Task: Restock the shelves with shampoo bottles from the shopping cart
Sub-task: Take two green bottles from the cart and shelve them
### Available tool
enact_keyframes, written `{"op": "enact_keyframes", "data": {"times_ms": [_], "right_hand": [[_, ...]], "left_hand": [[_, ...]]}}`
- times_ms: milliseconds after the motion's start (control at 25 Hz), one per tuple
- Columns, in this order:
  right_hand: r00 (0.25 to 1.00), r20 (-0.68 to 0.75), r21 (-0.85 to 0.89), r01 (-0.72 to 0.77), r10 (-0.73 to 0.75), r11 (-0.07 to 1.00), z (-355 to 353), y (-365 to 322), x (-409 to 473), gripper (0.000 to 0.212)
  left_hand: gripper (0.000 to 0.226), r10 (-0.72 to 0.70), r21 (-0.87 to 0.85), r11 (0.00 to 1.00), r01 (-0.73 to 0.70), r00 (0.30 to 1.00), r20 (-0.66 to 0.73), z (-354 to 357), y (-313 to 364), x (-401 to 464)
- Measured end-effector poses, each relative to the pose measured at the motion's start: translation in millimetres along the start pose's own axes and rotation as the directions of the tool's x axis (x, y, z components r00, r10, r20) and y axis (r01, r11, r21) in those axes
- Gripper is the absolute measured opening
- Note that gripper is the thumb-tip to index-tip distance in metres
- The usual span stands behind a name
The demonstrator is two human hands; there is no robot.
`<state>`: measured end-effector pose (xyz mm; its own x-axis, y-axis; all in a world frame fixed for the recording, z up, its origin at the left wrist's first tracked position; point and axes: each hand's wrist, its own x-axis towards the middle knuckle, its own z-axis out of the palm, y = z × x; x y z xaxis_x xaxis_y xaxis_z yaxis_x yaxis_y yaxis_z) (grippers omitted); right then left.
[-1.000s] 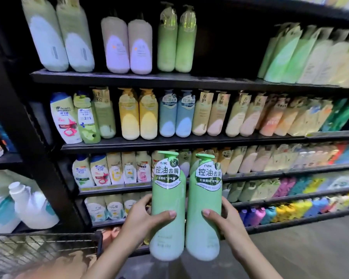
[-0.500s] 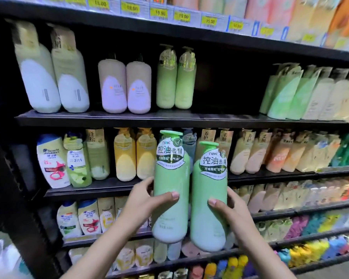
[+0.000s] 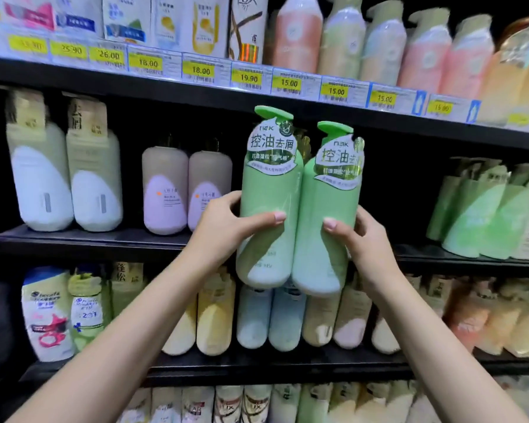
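Our left hand (image 3: 226,230) grips one tall green plastic shampoo bottle (image 3: 268,209) and our right hand (image 3: 361,239) grips a second tall green plastic shampoo bottle (image 3: 327,215), thumbs across the fronts. We hold the two upright, side by side and touching, each with a green pump cap and a white label of Chinese text. Behind them runs a black metal shelf (image 3: 89,236) carrying two mauve bottles (image 3: 165,190); yellow price tags (image 3: 248,77) line the black shelf edge above.
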<state>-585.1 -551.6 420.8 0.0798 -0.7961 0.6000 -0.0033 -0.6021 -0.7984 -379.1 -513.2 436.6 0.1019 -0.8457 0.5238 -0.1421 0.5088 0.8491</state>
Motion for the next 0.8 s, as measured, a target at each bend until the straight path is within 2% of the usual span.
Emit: {"op": "enact_keyframes", "data": {"times_ms": [120,280,480,640,800], "right_hand": [[0.999,0.003,0.014,0.034,-0.034,0.999,-2.3,12.2,34.5,0.059],[0.997,0.015,0.0,0.072,-0.072,0.997,-5.2,31.8,56.2,0.059],[0.994,0.036,0.022,0.1,-0.101,0.995,-9.6,40.6,63.0,0.058],[0.995,0.035,0.046,0.094,-0.096,0.994,-12.1,38.7,58.2,0.058],[0.997,0.019,0.039,0.068,-0.069,0.997,-14.1,34.0,53.2,0.057]], "left_hand": [[0.034,0.034,0.031,0.999,-0.033,0.999,-0.038,6.6,-5.2,31.4],[0.054,0.064,0.073,0.995,-0.061,0.997,-0.041,10.9,-25.6,51.0],[0.045,0.105,0.112,0.988,-0.102,0.994,-0.025,13.6,-33.9,55.2],[0.047,0.111,0.066,0.992,-0.112,0.994,0.013,12.9,-28.2,45.3],[0.037,0.034,-0.002,0.999,-0.034,0.999,0.025,13.2,-27.9,35.8]]}}
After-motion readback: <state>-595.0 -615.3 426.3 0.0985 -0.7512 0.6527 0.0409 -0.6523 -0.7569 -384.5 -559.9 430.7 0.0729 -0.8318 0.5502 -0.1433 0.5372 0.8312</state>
